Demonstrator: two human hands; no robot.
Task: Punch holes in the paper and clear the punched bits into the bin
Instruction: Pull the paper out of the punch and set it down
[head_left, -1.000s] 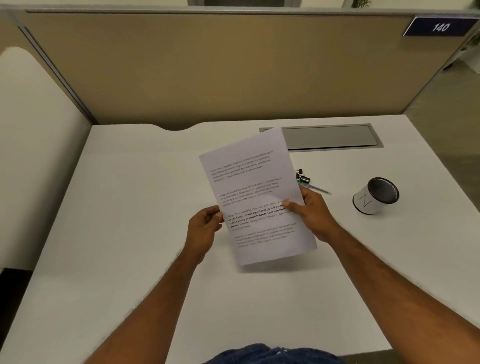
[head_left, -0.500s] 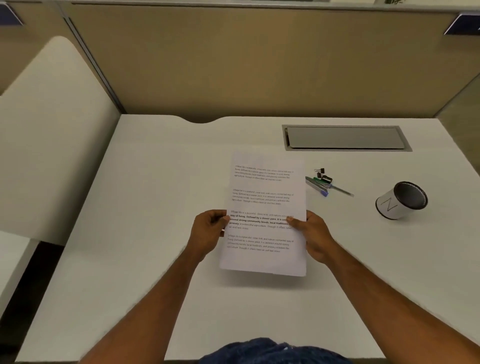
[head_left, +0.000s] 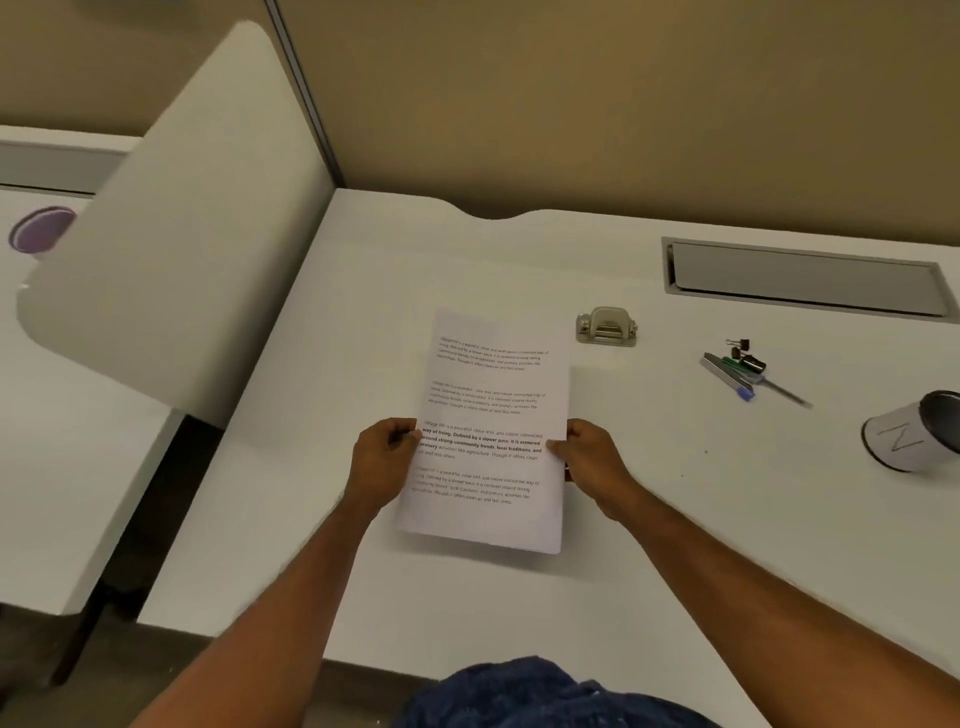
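A printed sheet of paper (head_left: 488, 395) is held just above the white desk (head_left: 363, 312), long edge pointing away from me. My left hand (head_left: 382, 462) pinches its left edge and my right hand (head_left: 592, 457) pinches its right edge, both about two thirds down the page. A small silver hole punch (head_left: 606, 326) stands on the desk just beyond the paper's top right corner, apart from both hands. A white cup-like bin (head_left: 914, 434) with a dark rim and an "N" drawn on it lies tipped at the far right.
Pens and binder clips (head_left: 740, 366) lie between the punch and the bin. A grey cable flap (head_left: 805, 278) is set into the desk at the back right. A tan partition runs behind; a white divider (head_left: 171, 234) stands at the left, with another desk past it.
The paper has swung from tilted to nearly straight and come lower and closer to me. The view has turned left, and the hole punch has come out from behind the sheet.
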